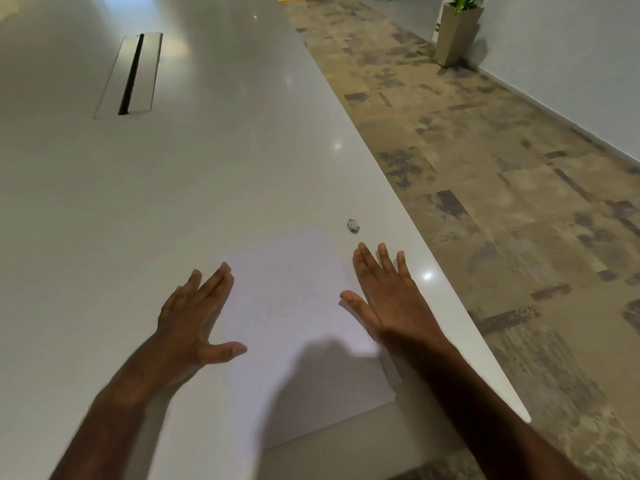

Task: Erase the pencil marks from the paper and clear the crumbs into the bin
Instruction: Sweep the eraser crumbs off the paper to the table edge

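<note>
paper (294, 306) marks too faint, planter (455, 32) cropped

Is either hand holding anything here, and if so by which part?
Nothing is held. Left hand and right hand are open either side of the paper; the eraser lies untouched.

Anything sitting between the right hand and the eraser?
No. In the head view only bare white table separates the right hand fingertips from the eraser.

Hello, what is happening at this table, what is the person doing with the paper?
A person's left hand and right hand are open, one at each side of a white paper on the table. Neither holds anything. A small grey eraser lies just beyond the paper. No bin is in view.
</note>
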